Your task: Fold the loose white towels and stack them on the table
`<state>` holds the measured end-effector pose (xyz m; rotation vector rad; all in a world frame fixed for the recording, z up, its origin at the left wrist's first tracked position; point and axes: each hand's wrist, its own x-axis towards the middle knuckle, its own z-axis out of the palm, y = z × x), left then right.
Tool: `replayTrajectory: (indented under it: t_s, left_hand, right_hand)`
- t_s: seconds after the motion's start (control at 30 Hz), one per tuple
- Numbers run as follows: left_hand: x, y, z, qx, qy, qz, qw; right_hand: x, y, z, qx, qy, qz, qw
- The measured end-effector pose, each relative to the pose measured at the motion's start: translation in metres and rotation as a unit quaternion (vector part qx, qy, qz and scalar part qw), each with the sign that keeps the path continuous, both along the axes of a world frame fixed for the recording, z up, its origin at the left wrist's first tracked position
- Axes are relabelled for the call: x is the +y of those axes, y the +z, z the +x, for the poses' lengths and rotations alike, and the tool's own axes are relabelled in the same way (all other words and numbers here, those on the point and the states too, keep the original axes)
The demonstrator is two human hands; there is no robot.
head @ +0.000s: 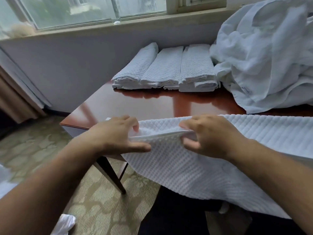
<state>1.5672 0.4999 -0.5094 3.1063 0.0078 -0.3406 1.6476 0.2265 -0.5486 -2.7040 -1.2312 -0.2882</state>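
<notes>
A white waffle-weave towel lies across the near edge of the red-brown table and hangs down over it toward me. My left hand pinches a raised fold of this towel near its left end. My right hand grips the same fold a little to the right, fingers curled over the cloth. At the back of the table, against the wall, folded white towels sit in three side-by-side stacks.
A big heap of loose white linen fills the table's right back corner. A clear glass stands on the window sill. Patterned carpet lies below, with a white cloth on it at the lower left.
</notes>
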Motion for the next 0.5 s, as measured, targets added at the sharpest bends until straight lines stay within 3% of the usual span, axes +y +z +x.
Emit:
replayTrajectory:
  t_s: [0.07,0.17,0.23,0.37,0.5]
  left_hand:
    - [0.006,0.005,0.007,-0.015,0.001,-0.041,0.999]
    - [0.018,0.002,0.027,-0.074,0.007,0.013,0.997]
    - [0.029,-0.003,0.038,-0.055,0.049,0.026,0.997]
    - [0.052,-0.015,0.045,-0.036,0.137,-0.046,0.989]
    - [0.063,-0.024,0.037,-0.040,0.249,-0.091,0.963]
  right_hand:
    - [0.001,0.011,0.006,0.072,-0.001,0.023,0.997]
    - [0.001,0.022,0.022,0.127,-0.045,0.047,0.990]
    - [0.003,0.022,0.031,0.149,-0.068,0.049,0.985]
    - [0.011,0.017,0.045,0.253,-0.092,0.085,0.959]
    - [0.026,0.003,0.048,0.170,-0.131,0.032,0.976]
